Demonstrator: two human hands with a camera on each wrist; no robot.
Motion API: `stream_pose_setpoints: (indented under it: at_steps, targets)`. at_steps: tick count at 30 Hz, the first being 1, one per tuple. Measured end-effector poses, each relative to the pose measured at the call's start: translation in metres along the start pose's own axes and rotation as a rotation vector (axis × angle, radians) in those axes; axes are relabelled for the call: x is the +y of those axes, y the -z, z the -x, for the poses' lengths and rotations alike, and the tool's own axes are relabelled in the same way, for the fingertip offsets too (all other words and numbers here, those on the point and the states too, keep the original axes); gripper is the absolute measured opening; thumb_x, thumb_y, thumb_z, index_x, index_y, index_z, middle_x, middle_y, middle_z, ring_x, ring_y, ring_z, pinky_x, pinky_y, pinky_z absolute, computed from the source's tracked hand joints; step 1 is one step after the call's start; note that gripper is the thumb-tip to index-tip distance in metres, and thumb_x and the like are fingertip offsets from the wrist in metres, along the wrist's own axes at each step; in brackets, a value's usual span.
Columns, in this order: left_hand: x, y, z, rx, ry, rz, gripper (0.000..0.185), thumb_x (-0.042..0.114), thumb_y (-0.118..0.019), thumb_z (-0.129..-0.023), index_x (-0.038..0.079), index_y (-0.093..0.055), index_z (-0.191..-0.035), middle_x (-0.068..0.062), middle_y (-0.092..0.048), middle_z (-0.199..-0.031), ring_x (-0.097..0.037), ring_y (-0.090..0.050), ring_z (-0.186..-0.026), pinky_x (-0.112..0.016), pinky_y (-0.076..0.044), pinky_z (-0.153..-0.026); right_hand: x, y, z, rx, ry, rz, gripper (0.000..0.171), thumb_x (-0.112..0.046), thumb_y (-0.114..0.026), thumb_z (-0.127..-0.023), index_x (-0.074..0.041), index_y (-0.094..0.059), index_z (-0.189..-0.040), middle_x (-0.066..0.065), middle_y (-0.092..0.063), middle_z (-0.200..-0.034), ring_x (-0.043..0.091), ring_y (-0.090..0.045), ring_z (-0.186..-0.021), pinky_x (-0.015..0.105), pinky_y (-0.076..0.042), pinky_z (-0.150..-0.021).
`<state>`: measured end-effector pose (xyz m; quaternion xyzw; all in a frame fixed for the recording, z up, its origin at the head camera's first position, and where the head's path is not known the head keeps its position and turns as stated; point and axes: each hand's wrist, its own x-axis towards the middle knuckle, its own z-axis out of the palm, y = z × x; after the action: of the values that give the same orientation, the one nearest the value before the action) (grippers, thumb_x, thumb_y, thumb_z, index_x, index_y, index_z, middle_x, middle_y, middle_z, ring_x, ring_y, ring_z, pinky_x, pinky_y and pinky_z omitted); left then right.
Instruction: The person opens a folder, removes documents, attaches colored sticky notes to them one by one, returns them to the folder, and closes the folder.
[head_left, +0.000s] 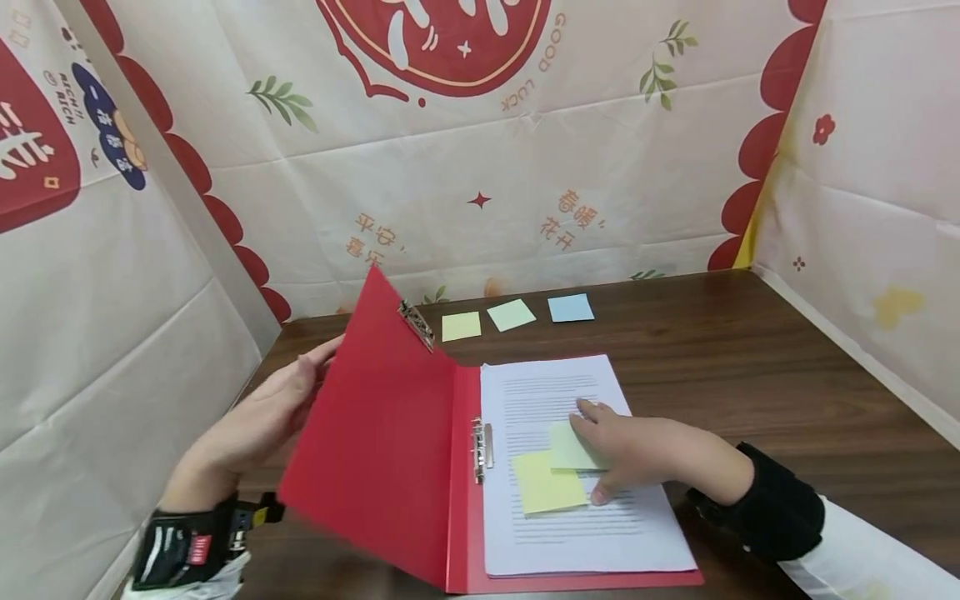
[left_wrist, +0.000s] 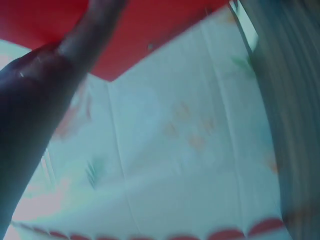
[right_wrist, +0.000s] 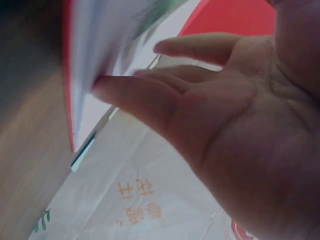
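Note:
A red folder (head_left: 375, 433) lies open on the brown table (head_left: 750, 375), its left cover raised at a slant. My left hand (head_left: 285, 400) is on the cover's outer side by its left edge, with the fingertips hidden behind it; the left wrist view shows a straight finger (left_wrist: 75, 45) reaching up to the red cover (left_wrist: 150, 30). A stack of printed paper (head_left: 555, 383) fills the right half. My right hand (head_left: 622, 454) rests flat on it, fingers straight, touching a pale green sticky note (head_left: 566, 450) that overlaps a yellow sticky note (head_left: 547, 483). The right wrist view shows that open palm (right_wrist: 200, 100) against the paper (right_wrist: 95, 45).
Three sticky pads lie in a row at the back of the table: yellow (head_left: 461, 326), green (head_left: 512, 315), blue (head_left: 570, 307). A metal clip (head_left: 482, 450) sits at the folder's spine, another clip (head_left: 416, 325) on the raised cover. Printed cloth walls (head_left: 480, 167) enclose the table.

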<state>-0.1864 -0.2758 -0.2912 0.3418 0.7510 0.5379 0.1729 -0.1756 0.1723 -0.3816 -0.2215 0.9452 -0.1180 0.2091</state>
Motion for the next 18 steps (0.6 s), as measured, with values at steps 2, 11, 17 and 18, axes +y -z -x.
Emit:
stream_pose_setpoints:
  at_steps: [2,11,17,18]
  targets:
    - [0.002,-0.018,-0.016,0.035,-0.036,-0.084,0.056,0.031,-0.026,-0.119,0.007,-0.023,-0.169,-0.020,-0.043,-0.165,-0.009,-0.058,-0.140,-0.027,-0.056,-0.108,-0.004,-0.003,-0.002,0.015,0.018,-0.001,0.109,-0.050,-0.089,-0.082,0.004,-0.038,-0.161,0.028,-0.021,-0.175,0.046,-0.024,-0.163,0.064,-0.039,-0.122]
    - [-0.015,-0.092,-0.088,-0.024,0.015,-0.538,0.053,0.028,-0.063,-0.107,0.022,-0.050,-0.159,-0.002,-0.049,-0.159,-0.023,-0.053,-0.140,-0.041,-0.059,-0.104,0.029,0.029,0.003,0.197,0.092,-0.074,0.071,-0.030,-0.076,-0.099,0.007,-0.050,-0.153,0.030,-0.056,-0.153,0.041,-0.064,-0.129,0.053,-0.058,-0.102]
    - [-0.033,-0.130,-0.113,-0.146,0.110,-0.880,0.058,0.048,-0.068,-0.102,0.023,-0.058,-0.153,-0.004,-0.051,-0.160,-0.026,-0.046,-0.148,-0.045,-0.054,-0.114,0.053,0.052,0.006,0.294,0.033,-0.134,0.045,-0.009,-0.056,-0.108,0.015,-0.052,-0.146,0.030,-0.069,-0.132,0.026,-0.067,-0.101,0.033,-0.052,-0.077]
    - [-0.035,-0.136,-0.116,-0.157,0.116,-0.939,0.060,0.052,-0.068,-0.101,0.024,-0.058,-0.153,-0.004,-0.050,-0.161,-0.027,-0.046,-0.150,-0.046,-0.052,-0.117,0.053,0.053,0.006,0.292,0.026,-0.127,0.044,-0.010,-0.054,-0.109,0.014,-0.052,-0.145,0.031,-0.067,-0.136,0.026,-0.067,-0.103,0.033,-0.051,-0.078]
